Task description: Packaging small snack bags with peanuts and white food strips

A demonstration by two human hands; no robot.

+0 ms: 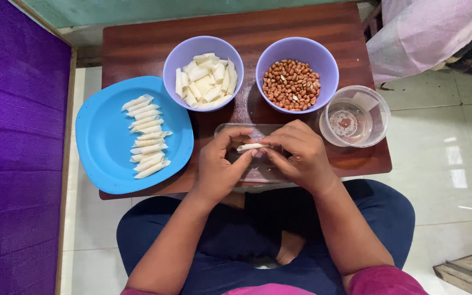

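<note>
I noted both hands pinched on one pale roll (249,146): left hand (218,166) at its 9 o'clock end, right hand (300,158) at 3, over a clear tray (226,130). Finished rolls (147,136) lay on the blue plate (99,158) at 9; peanut bowl (297,74) at 1. Judged: light, even fingertip pressure avoids tearing.

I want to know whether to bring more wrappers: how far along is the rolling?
Done: about nine pale rolled cones lie in a column on the blue plate. In hand: the left hand and right hand pinch one more roll between them. Left: a purple bowl of white strips remains well filled, as does the bowl of peanuts.
</note>
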